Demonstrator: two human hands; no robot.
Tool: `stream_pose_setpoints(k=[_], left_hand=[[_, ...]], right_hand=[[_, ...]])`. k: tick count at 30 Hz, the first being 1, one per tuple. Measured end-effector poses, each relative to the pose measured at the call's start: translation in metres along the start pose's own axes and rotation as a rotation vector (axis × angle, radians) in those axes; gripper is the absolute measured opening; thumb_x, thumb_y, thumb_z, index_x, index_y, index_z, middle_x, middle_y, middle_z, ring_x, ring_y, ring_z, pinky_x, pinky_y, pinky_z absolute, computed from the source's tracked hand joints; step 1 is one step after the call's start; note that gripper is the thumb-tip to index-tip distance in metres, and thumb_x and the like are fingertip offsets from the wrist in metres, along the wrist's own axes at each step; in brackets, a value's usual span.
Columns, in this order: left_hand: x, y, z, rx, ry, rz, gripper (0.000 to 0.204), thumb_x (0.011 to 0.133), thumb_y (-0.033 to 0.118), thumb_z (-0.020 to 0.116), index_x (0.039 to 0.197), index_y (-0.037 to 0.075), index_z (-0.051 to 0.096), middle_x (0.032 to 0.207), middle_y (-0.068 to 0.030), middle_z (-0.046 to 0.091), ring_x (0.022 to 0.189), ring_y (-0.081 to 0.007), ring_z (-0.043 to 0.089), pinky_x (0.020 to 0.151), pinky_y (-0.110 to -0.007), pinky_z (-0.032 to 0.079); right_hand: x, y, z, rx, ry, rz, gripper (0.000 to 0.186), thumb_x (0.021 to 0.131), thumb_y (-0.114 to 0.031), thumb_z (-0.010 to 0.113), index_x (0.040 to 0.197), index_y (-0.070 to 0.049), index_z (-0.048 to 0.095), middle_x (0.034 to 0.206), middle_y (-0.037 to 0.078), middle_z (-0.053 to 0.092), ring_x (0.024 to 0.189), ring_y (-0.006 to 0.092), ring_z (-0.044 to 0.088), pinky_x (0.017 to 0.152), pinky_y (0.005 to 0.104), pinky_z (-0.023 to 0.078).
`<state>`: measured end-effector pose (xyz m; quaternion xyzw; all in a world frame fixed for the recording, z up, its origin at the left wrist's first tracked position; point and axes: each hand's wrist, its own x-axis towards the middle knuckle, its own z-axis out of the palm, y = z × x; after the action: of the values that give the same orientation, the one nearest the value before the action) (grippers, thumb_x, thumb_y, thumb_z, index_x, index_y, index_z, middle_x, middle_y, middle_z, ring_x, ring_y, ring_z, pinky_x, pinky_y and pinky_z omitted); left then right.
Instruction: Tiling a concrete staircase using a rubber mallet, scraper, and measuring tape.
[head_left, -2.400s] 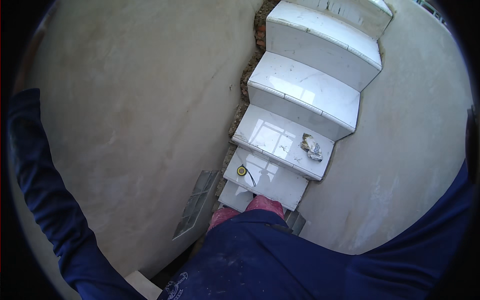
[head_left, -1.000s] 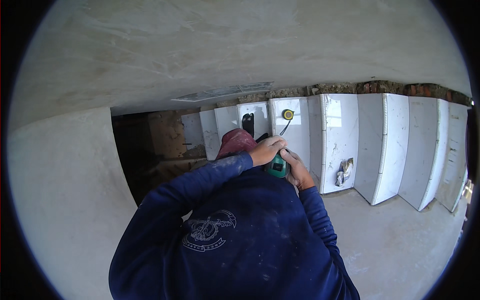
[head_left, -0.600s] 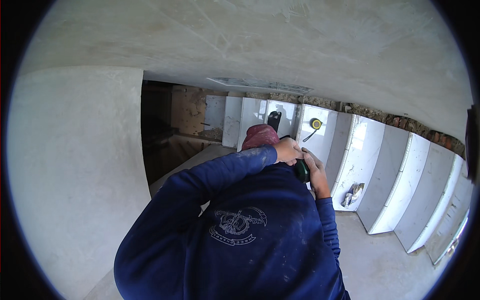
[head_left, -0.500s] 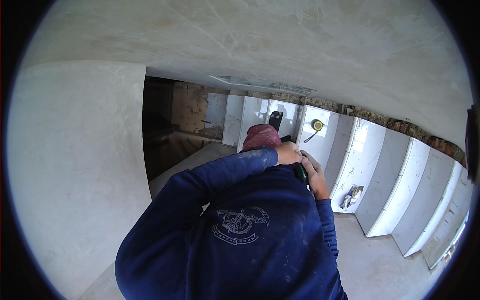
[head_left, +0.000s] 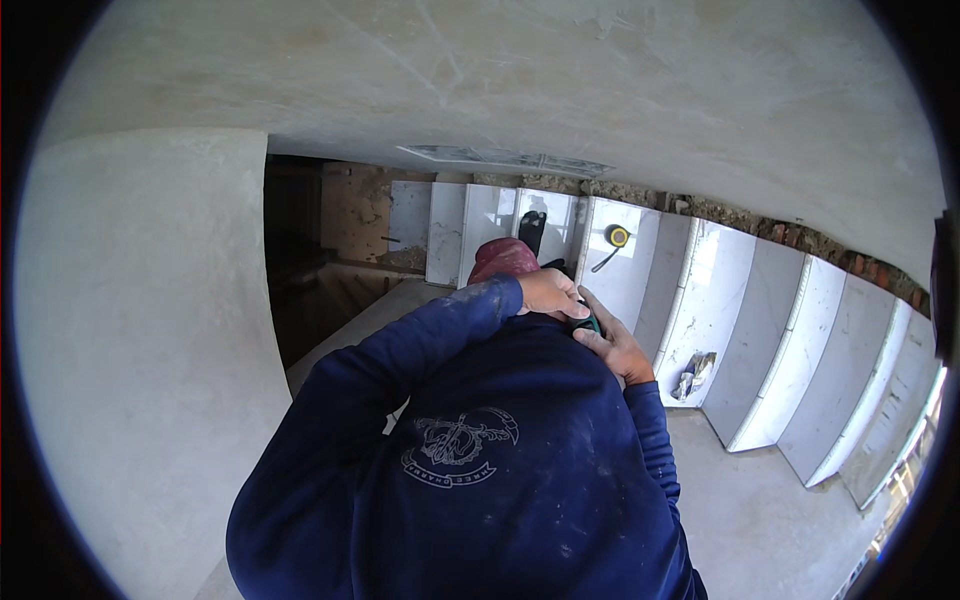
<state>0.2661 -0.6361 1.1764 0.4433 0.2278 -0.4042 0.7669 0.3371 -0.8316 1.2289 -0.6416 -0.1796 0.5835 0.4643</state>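
Observation:
Both my hands are close together in front of my body. A small dark thing with a green part lies between them; fingers cover most of it, so its kind cannot be made out. My right hand is curled around it from the right. From the left, my left hand reaches across with bent fingers and a thumb pressed together at its upper end. Just beyond the left wrist shows a dusty maroon cloth surface, with black footwear past it on a white stair tread.
A yellow and black tape measure with a strap lies on a white marble step. Crumpled material rests on a step to the right. Exposed brick edges the stairs below a plastered wall. A dark opening is at left.
My view has shifted slightly, so the stairs sit a little further left. My left fingers have moved on the green and dark thing, and my right hand has turned, showing more of its back.

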Motion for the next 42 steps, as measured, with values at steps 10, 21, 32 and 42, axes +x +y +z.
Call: stream_pose_setpoints(k=[10, 21, 32, 42], left_hand=[[-0.025, 0.024, -0.029, -0.035, 0.022, 0.000, 0.018, 0.094, 0.016, 0.065, 0.104, 0.002, 0.060, 0.101, -0.0046, 0.061, 0.098, -0.0145, 0.061, 0.085, -0.030, 0.054], [-0.081, 0.116, -0.058, -0.028, 0.238, 0.290, 0.006, 0.094, 0.012, 0.059, 0.093, 0.006, 0.057, 0.089, -0.0024, 0.063, 0.080, -0.0112, 0.064, 0.069, -0.027, 0.057], [0.054, 0.154, 0.001, 0.146, 0.339, 0.310, 0.021, 0.095, 0.023, 0.061, 0.107, 0.006, 0.059, 0.088, -0.0019, 0.062, 0.076, -0.0107, 0.062, 0.065, -0.023, 0.053], [-0.057, 0.281, 0.122, 0.987, 0.188, 0.967, 0.030, 0.089, 0.004, 0.065, 0.118, -0.002, 0.060, 0.112, -0.0100, 0.065, 0.101, -0.0163, 0.063, 0.091, -0.030, 0.048]], right_hand=[[0.009, 0.018, 0.001, 0.000, 0.110, 0.038, 0.071, 0.081, -0.028, 0.075, 0.140, -0.002, 0.046, 0.127, 0.016, 0.058, 0.119, 0.0266, 0.053, 0.106, 0.0315, 0.036], [-0.061, 0.141, -0.027, 0.096, 0.259, 0.310, 0.045, 0.078, -0.031, 0.074, 0.116, -0.009, 0.062, 0.095, 0.004, 0.064, 0.083, 0.0139, 0.061, 0.078, 0.0295, 0.050], [-0.111, 0.164, 0.019, 0.459, 0.282, 0.226, 0.081, 0.076, -0.044, 0.078, 0.140, -0.007, 0.047, 0.127, 0.010, 0.057, 0.117, 0.0219, 0.051, 0.102, 0.0329, 0.039], [-0.116, 0.232, 0.030, 0.922, 0.878, 0.250, 0.063, 0.082, -0.032, 0.073, 0.135, -0.005, 0.052, 0.113, 0.008, 0.062, 0.097, 0.0155, 0.060, 0.082, 0.0297, 0.050]])
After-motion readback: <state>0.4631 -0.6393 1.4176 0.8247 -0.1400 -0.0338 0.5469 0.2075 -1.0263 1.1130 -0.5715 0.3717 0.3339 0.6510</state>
